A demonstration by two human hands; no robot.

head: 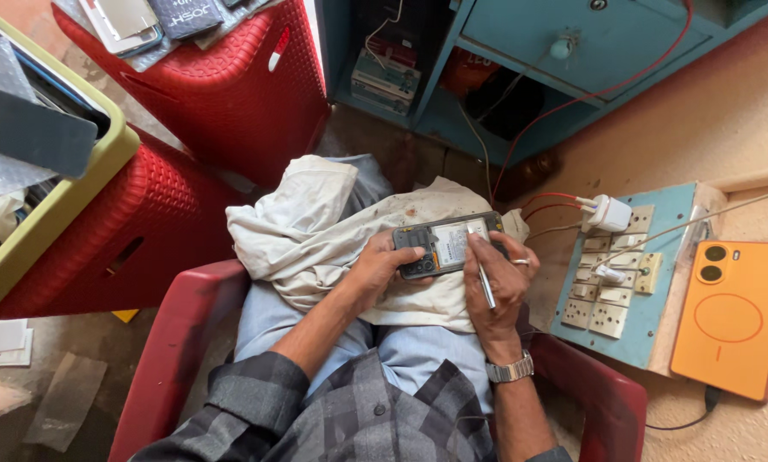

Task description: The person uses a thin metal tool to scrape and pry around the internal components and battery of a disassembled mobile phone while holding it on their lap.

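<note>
The opened dark mobile phone [446,244], back cover off with pale battery and circuitry showing, lies on a white cloth [316,231] over my lap. My left hand [375,269] clamps its left end; my right hand [497,282] pinches a thin metal tool [484,278] against it.

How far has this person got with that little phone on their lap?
Done, by the look of it: the small phone lies opened, its back cover off and its insides showing. In hand: the left hand grips it over a white cloth while the right hand points a thin metal tool into it. Left: the phone is not yet closed up, and no back cover is clearly in view.
</note>
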